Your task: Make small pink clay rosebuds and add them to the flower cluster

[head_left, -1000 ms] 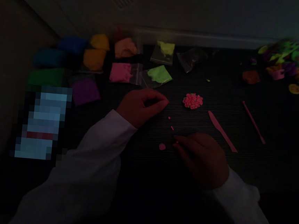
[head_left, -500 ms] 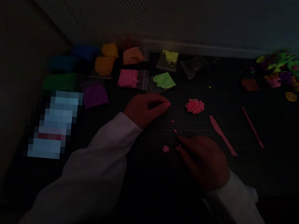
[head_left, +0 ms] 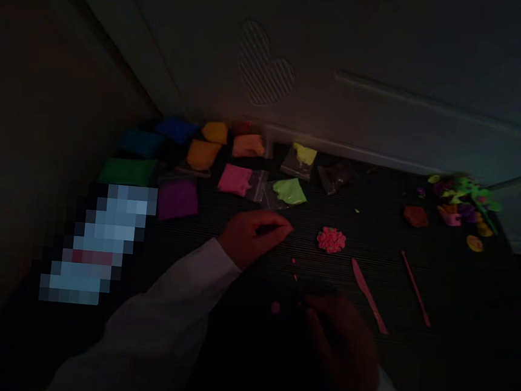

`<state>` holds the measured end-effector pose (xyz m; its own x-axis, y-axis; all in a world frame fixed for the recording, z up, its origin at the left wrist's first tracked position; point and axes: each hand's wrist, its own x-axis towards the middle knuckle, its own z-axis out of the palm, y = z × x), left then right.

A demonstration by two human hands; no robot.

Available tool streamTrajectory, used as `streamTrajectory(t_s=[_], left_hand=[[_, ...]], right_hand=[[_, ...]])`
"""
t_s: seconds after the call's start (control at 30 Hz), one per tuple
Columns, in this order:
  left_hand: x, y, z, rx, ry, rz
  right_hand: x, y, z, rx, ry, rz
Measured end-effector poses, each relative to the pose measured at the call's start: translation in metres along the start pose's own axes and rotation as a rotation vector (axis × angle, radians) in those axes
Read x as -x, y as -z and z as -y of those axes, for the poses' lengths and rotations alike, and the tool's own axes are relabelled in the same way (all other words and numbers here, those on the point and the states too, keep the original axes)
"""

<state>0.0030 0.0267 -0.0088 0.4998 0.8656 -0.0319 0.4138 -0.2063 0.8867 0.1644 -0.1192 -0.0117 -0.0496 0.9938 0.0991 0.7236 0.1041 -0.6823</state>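
Observation:
My left hand (head_left: 257,236) rests on the dark tabletop, its thumb and fingertips pressed together; whatever they hold, if anything, is hidden. Lower right, my right hand (head_left: 343,346) is in deep shadow with thumb and forefinger in a pinch, and I cannot make out what is between them. Near its fingertips lie a tiny pink bit (head_left: 299,304) and a small pink sliver (head_left: 295,277). A pink dot (head_left: 294,260) and a flat pink disc (head_left: 275,307) are close by. Above sits a ruffled pink clay flower (head_left: 331,240).
A pink plastic knife (head_left: 369,296) and a thin pink modelling tool (head_left: 415,288) lie at the right. Bags of coloured clay, including a pink one (head_left: 235,180) and a green one (head_left: 290,192), line the back left. Clay flowers (head_left: 465,201) stand far right; a blurred bright panel (head_left: 101,242) lies left.
The view has tilted up, so everything sits lower in the picture. My right hand has drawn back slightly from the pink sliver, which stays on the table. My left hand keeps its pose.

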Motion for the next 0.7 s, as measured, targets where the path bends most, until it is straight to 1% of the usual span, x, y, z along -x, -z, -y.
streamTrajectory(t_s=[0.17, 0.27, 0.37, 0.57, 0.7], left_hand=[[0.002, 0.001, -0.002, 0.023, 0.027, -0.019], [0.001, 0.000, -0.001, 0.024, 0.029, -0.059], [0.000, 0.001, -0.002, 0.077, 0.044, -0.093], [-0.001, 0.003, -0.003, 0.122, 0.077, -0.101], [-0.003, -0.001, 0.002, 0.213, 0.021, -0.146]], right_hand=[[0.000, 0.004, 0.001, 0.001, -0.011, 0.030], [-0.001, 0.006, 0.001, 0.038, 0.017, 0.054], [0.000, 0.008, 0.002, 0.053, 0.027, 0.087], [0.001, 0.010, 0.003, 0.052, 0.029, 0.056], [0.004, 0.012, 0.001, 0.102, 0.053, -0.001]])
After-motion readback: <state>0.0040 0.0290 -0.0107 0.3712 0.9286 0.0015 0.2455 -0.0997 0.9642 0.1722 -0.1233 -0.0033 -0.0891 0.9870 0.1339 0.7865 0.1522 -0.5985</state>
